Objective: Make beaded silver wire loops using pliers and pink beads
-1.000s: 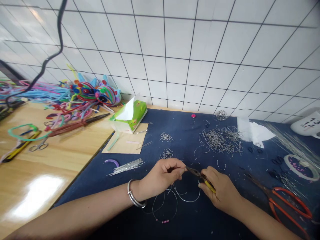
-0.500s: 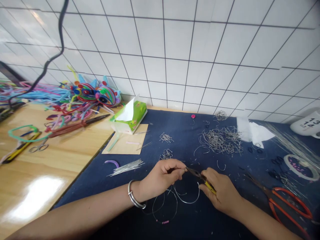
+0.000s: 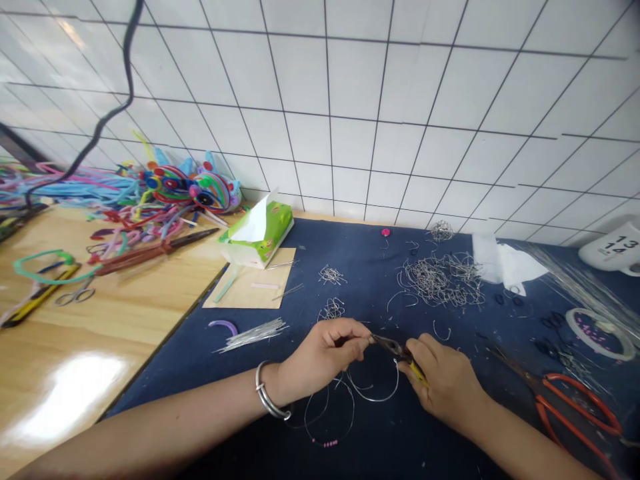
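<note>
My left hand [image 3: 320, 350], with a silver bangle [image 3: 265, 393] at the wrist, pinches a thin wire at its fingertips. My right hand [image 3: 443, 373] grips yellow-handled pliers [image 3: 390, 345], whose jaws point left and meet the left fingertips. What the jaws bite on is too small to make out. A curved silver wire [image 3: 397, 381] with a small bent end hangs below, between the hands. Lower down, a thin wire loop strung with several pink beads [image 3: 331, 443] lies on the dark blue cloth [image 3: 280, 440].
A tangled heap of bent wires [image 3: 435, 277] lies beyond the hands. Orange-handled scissors [image 3: 580, 400] and a round dish of beads [image 3: 595, 313] are at right. Straight wire pieces [image 3: 255, 333], a green tissue pack [image 3: 270, 230] and colourful pipe cleaners [image 3: 100, 187] are at left.
The right hand and the pliers' handles have turned slightly, while the jaws stay at the left fingertips. The left hand has hardly moved.
</note>
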The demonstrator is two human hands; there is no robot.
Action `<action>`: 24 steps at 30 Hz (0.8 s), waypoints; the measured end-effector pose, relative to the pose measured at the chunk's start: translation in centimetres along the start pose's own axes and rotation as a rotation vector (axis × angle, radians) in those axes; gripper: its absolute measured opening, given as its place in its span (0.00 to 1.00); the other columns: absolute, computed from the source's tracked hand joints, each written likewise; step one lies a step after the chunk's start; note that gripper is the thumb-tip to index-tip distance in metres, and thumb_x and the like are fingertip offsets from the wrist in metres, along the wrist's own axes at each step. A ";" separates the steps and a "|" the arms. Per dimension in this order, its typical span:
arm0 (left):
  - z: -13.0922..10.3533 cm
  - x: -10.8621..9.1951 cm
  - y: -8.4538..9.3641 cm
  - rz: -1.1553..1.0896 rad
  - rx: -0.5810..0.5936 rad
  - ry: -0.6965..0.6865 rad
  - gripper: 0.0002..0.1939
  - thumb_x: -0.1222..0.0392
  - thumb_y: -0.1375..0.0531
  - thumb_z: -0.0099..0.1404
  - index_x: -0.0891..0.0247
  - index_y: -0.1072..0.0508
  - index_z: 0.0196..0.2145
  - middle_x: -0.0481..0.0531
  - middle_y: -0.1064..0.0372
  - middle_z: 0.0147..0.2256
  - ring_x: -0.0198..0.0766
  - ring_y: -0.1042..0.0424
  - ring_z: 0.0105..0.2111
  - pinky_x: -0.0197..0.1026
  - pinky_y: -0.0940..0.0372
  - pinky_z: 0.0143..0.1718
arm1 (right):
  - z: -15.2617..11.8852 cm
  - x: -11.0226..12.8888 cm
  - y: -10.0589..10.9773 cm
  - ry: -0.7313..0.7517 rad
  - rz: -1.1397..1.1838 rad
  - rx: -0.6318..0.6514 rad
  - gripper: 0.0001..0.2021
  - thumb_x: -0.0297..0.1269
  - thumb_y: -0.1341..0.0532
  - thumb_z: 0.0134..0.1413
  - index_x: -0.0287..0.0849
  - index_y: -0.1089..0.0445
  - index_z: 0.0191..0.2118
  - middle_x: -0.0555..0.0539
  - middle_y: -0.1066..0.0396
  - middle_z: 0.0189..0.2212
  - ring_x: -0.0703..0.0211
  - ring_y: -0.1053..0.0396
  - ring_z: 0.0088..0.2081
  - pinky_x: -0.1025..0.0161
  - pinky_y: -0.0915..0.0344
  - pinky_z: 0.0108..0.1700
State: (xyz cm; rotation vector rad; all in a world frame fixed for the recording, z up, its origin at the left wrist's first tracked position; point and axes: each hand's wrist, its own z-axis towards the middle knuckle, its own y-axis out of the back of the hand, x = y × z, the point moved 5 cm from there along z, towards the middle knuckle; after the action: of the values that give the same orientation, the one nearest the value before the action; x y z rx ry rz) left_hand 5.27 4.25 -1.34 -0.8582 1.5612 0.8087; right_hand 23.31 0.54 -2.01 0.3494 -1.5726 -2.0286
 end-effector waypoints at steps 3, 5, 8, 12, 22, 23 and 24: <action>0.0 0.0 0.0 0.017 0.008 -0.008 0.09 0.58 0.45 0.61 0.68 0.29 0.34 0.47 0.37 0.24 0.26 0.44 0.19 0.30 0.48 0.18 | 0.1 -0.2 -0.2 -0.004 0.095 0.044 0.09 0.38 0.49 0.57 0.40 0.41 0.41 0.47 0.39 0.29 0.62 0.39 0.26 0.66 0.42 0.27; 0.0 0.0 0.0 0.031 0.014 -0.017 0.10 0.58 0.45 0.61 0.68 0.29 0.34 0.47 0.37 0.24 0.26 0.44 0.19 0.31 0.48 0.19 | 0.1 -0.3 -0.5 -0.002 0.177 0.088 0.09 0.38 0.50 0.58 0.40 0.41 0.41 0.48 0.39 0.29 0.62 0.39 0.27 0.66 0.42 0.27; 0.0 0.0 0.1 0.048 0.023 -0.043 0.10 0.58 0.45 0.62 0.68 0.29 0.34 0.47 0.38 0.24 0.26 0.44 0.19 0.31 0.47 0.20 | 0.1 -0.5 -0.7 -0.004 0.248 0.126 0.09 0.38 0.50 0.58 0.40 0.42 0.41 0.48 0.40 0.29 0.62 0.40 0.28 0.65 0.42 0.29; 0.1 -0.2 0.2 0.054 0.028 -0.065 0.10 0.58 0.45 0.62 0.68 0.29 0.34 0.47 0.38 0.24 0.27 0.43 0.20 0.31 0.47 0.20 | 0.1 -0.6 -0.6 -0.006 0.276 0.136 0.09 0.39 0.50 0.58 0.40 0.43 0.41 0.48 0.41 0.29 0.62 0.41 0.27 0.65 0.44 0.28; 0.6 0.8 0.0 -0.149 0.098 0.000 0.10 0.57 0.45 0.62 0.67 0.31 0.31 0.47 0.35 0.24 0.26 0.40 0.19 0.32 0.44 0.22 | 0.7 -1.0 -0.2 -0.024 0.244 0.147 0.11 0.41 0.48 0.56 0.41 0.43 0.43 0.46 0.40 0.32 0.60 0.40 0.32 0.62 0.41 0.33; 0.6 0.9 0.0 -0.164 0.103 0.001 0.10 0.57 0.45 0.62 0.67 0.31 0.32 0.47 0.35 0.24 0.26 0.40 0.19 0.32 0.43 0.22 | 0.7 -1.0 -0.2 -0.021 0.242 0.143 0.12 0.41 0.48 0.56 0.41 0.43 0.43 0.46 0.40 0.32 0.59 0.40 0.32 0.61 0.40 0.33; 0.6 0.9 0.0 -0.175 0.107 0.003 0.10 0.57 0.45 0.62 0.67 0.31 0.32 0.47 0.35 0.24 0.26 0.40 0.19 0.32 0.43 0.22 | 0.7 -1.0 -0.1 -0.020 0.242 0.138 0.12 0.40 0.48 0.56 0.41 0.43 0.43 0.46 0.40 0.32 0.59 0.40 0.32 0.61 0.40 0.33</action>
State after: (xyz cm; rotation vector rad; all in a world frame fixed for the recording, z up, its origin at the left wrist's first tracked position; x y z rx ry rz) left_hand 5.53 4.69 -2.33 -0.9037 1.4944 0.5933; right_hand 23.73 1.64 -2.08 0.1800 -1.6834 -1.7506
